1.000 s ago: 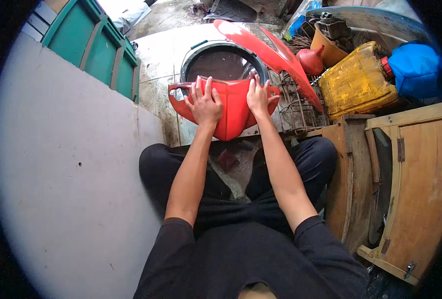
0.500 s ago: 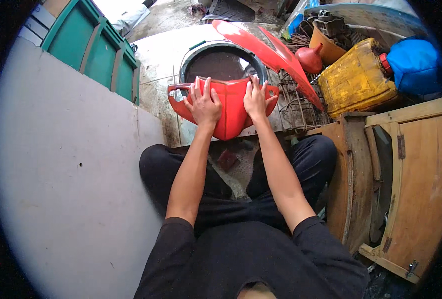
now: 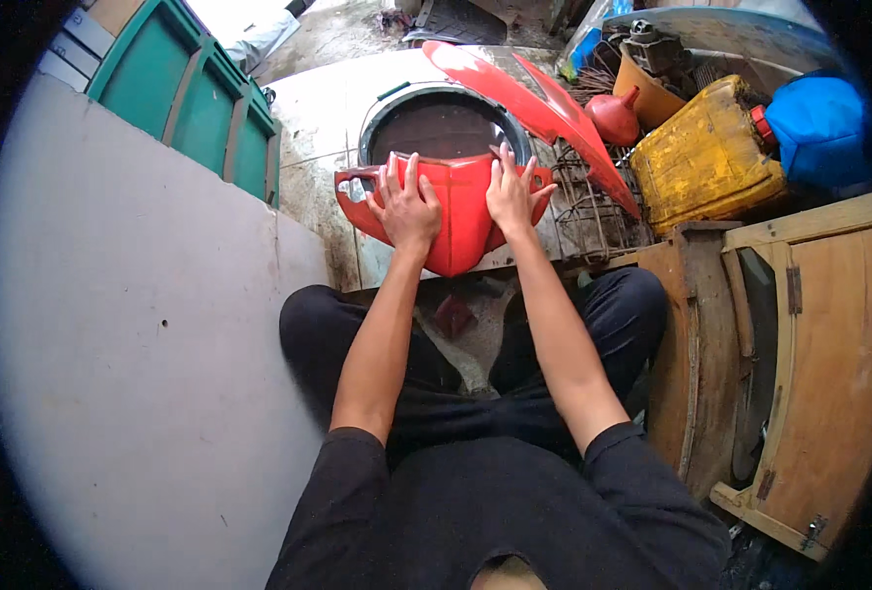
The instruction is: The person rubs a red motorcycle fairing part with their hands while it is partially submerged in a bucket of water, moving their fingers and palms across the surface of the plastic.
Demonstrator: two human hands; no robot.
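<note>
A glossy red motorcycle fairing panel (image 3: 461, 226) with pointed side wings and cut-outs lies at the near edge of a low white tiled surface. Its far edge overlaps the near rim of a round black basin (image 3: 369, 126) of dark liquid. My left hand (image 3: 411, 208) rests flat on the panel's left half, fingers spread and pointing away from me. On the right half lies my right hand (image 3: 511, 202), fingers stretched out and thumb apart. Near its fingertips a small dark edge shows, which I cannot make out. Neither hand wraps around the panel.
Right of the basin lies a long red fender-like panel (image 3: 495, 87) beside a wire rack (image 3: 593, 211). Beyond are a red funnel (image 3: 613, 118), a yellow jerrycan (image 3: 706, 152) and a blue bag (image 3: 821, 133). A white board (image 3: 150, 295) flanks my left; a wooden cabinet (image 3: 829, 364) my right.
The whole view has shifted slightly. The fingers of my right hand have moved a little on the panel; my left hand and the panel look much the same.
</note>
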